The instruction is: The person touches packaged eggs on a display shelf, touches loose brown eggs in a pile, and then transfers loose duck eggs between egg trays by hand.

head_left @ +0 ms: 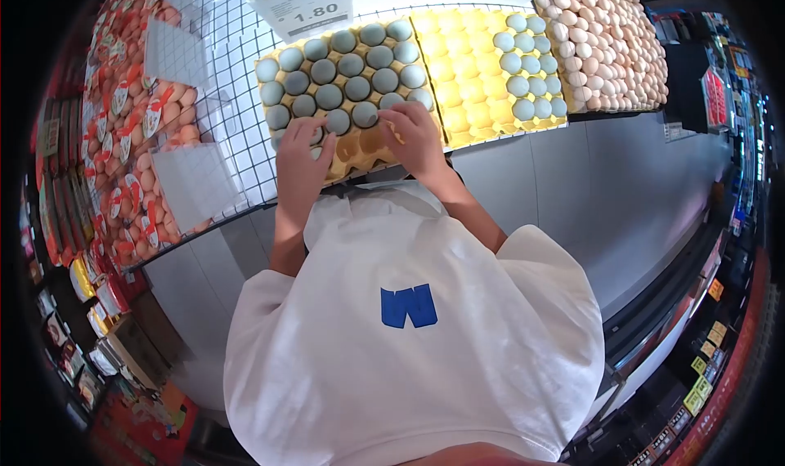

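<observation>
Pale blue-green eggs [329, 97] fill most of a yellow moulded tray [354, 170], upper centre. The left hand [301, 162] is slightly spread there; the right hand [415, 141] curls narrowly, grip unclear. Black-wired grid [232, 98] tops the shop's grey-panelled counter [572, 172].

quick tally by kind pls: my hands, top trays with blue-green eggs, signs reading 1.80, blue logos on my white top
Hands, left hand and right hand: 2
Trays with blue-green eggs, tan tray and yellow tray: 2
1.80 sign: 1
Blue logo: 1
Total: 6
</observation>
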{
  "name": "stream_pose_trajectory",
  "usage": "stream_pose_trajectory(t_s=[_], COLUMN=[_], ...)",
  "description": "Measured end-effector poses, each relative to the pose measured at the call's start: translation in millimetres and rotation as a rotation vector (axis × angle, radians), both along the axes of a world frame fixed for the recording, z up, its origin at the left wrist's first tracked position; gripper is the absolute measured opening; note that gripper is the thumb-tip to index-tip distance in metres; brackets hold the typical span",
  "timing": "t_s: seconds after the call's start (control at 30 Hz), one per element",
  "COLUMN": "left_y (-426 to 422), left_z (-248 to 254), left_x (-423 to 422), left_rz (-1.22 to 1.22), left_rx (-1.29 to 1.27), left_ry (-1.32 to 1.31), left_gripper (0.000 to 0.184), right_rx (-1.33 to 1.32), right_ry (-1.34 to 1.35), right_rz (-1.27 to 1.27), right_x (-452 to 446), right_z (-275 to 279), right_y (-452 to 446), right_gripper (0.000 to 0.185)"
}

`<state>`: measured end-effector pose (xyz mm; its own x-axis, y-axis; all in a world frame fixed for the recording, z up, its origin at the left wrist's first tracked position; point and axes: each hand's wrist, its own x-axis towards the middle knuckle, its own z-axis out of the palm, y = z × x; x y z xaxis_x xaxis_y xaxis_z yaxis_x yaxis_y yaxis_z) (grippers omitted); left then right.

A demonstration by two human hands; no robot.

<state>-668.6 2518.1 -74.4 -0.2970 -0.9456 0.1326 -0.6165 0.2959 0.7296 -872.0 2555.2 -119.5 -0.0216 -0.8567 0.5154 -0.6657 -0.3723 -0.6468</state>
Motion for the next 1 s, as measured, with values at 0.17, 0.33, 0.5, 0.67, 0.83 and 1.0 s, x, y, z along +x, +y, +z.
stream_pose_trajectory(t_s=[0.17,0.33,0.5,0.67,0.83,1.0], left_y=[-14.6,-3.7,3.2,8.3,14.3,17.3], left_z=[-5.1,-23.7,-42.1,-46.1,-48.4,-15.0], left_x=[-133.8,-255.1,-307.0,-322.8,-321.2,-272.1], left_rz=[-0.36,-0.59,-0.614,-0.567,-0.491,-0.271], left_rx=[-0.022,-0.103,-0.109,-0.132,-0.112,-0.099], left_ry=[0.082,0.095,-0.086,-0.142,-0.049,0.04], left_gripper=[0.024,0.029,0.032,0.04,0.041,0.038], right_rx=[-0.017,0.155,0.33,0.318,0.256,0.122], right_ry=[0.088,0.286,0.338,0.319,0.296,0.245], right_rz=[-0.42,-0.679,-0.451,-0.356,-0.35,-0.34], right_x=[-106.4,-205.5,-260.3,-271.2,-274.8,-240.5], right_z=[18.5,9.6,1.3,0.8,2.8,42.3], right_y=[16.9,44.7,59.7,61.1,61.2,47.6], right_gripper=[0.021,0.027,0.031,0.035,0.039,0.041])
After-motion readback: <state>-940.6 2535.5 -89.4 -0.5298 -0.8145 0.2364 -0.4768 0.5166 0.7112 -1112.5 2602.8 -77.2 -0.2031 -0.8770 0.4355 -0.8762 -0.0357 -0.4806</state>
